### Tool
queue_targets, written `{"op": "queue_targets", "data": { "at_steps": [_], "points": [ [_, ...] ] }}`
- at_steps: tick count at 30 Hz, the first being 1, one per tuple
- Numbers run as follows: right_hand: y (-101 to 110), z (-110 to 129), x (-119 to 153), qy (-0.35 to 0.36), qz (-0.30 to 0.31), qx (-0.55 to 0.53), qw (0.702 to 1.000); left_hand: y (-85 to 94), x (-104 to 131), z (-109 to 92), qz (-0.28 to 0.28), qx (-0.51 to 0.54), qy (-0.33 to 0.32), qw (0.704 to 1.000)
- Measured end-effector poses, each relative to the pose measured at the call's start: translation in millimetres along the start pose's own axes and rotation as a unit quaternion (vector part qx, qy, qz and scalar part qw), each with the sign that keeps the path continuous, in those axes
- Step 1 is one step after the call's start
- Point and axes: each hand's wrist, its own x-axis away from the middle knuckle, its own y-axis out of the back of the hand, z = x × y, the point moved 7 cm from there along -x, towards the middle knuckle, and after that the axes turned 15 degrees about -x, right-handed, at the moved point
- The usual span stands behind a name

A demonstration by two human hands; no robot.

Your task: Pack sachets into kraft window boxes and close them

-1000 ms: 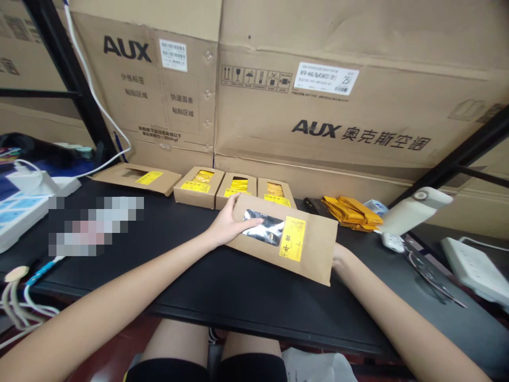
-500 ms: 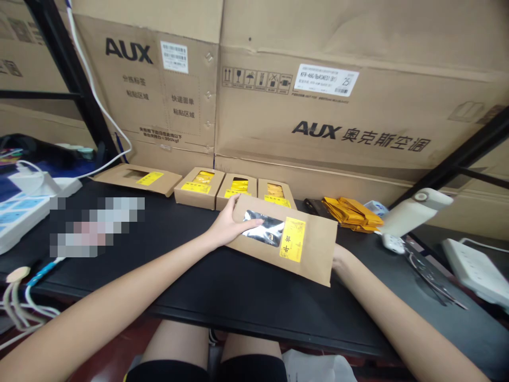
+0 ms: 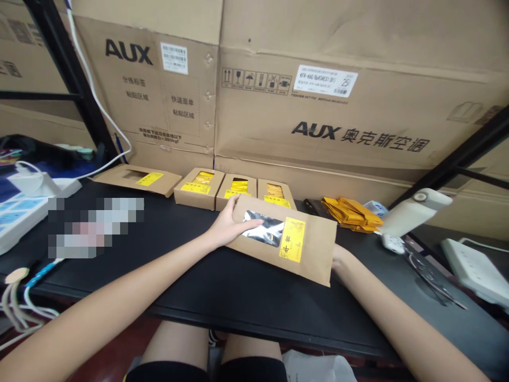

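Note:
A brown kraft-paper box with a dark film window and a yellow label is held up at a tilt above the black table. My left hand is closed around its left end, the thumb lying across the window. At the right end of the box, my right hand shows only near the wrist; its fingers are hidden behind or inside the box, I cannot tell which. Just beyond stand three similar window boxes in a row, with yellow packets showing inside. To their left lies a flattened window box.
Orange-yellow packets are piled at the right, beside a pale bottle. Glasses and white power strips lie on the black table. Large AUX cartons stand behind, between black frame posts. A pixelated patch covers something at left.

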Motion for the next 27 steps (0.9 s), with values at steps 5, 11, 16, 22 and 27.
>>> {"op": "queue_targets", "data": {
  "at_steps": [5,11,16,22,27],
  "points": [
    [3.1,0.0,0.3,0.004,-0.024,-0.03,0.999,0.5,0.0,0.8,-0.001,-0.005,0.002,1.0],
    [4.8,-0.6,0.3,0.001,-0.018,-0.025,1.0,-0.5,-0.5,0.0,0.002,0.003,-0.001,1.0],
    [2.0,0.0,1.0,-0.001,-0.013,-0.022,1.0,-0.2,-0.1,-1.0,0.001,-0.002,0.0,1.0],
    [-0.6,1.3,2.4,0.002,-0.031,-0.023,0.999,-0.1,0.3,-1.2,0.001,-0.002,0.004,1.0],
    [2.1,0.7,2.0,0.004,-0.035,-0.02,0.999,-0.5,-0.1,-2.1,0.0,0.005,-0.002,1.0]
  ]
}}
